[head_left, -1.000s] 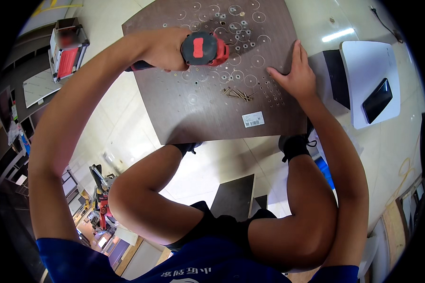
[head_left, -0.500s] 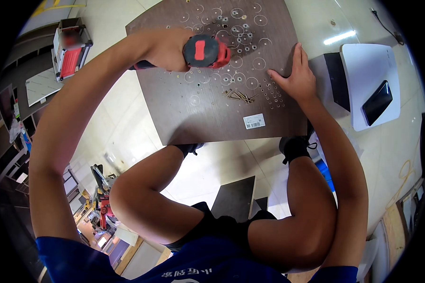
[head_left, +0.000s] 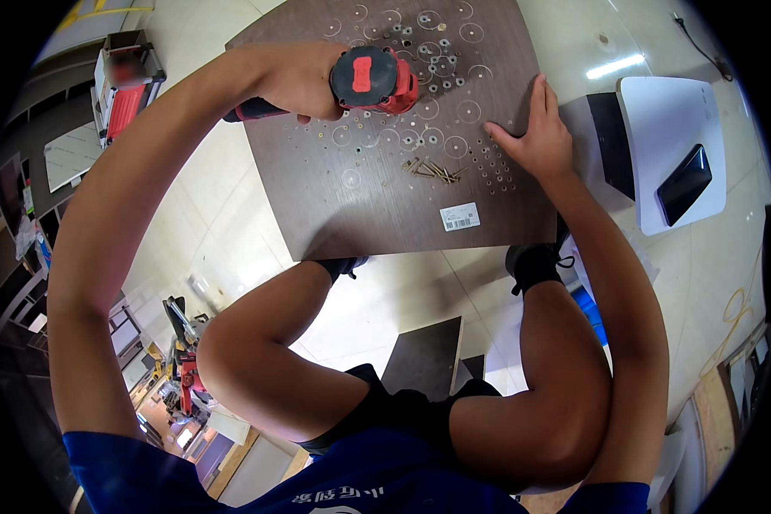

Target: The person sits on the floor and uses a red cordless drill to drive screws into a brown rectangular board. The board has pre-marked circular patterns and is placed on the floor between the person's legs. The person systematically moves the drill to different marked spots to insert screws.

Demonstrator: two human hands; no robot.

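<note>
My left hand (head_left: 304, 81) is wrapped round the handle of a red and black cordless drill (head_left: 364, 75), which is seen from its rear end over the upper middle of a dark brown wooden board (head_left: 317, 193). The drill's body hides its tip and the spot beneath it. Many drilled holes and pencilled circles mark the board. My right hand (head_left: 541, 144) rests on the board's right edge, thumb and fingers apart, holding nothing. Between the hands, toward me, lies a small pile of brass-coloured screws (head_left: 433, 171). A white printed label (head_left: 460, 218) is on the near part of the board.
At the right, a black phone (head_left: 684, 185) lies on a white panel (head_left: 660, 111). A power cord (head_left: 702, 51) is on the tiled floor at upper right. A dark offcut (head_left: 424, 355) lies between my legs. Tools (head_left: 188, 377) stand at lower left, and a red-and-grey case (head_left: 128, 107) at upper left.
The drill has tilted slightly, and its handle with my left hand has shifted a little up and left. My right hand stays on the board's edge.
</note>
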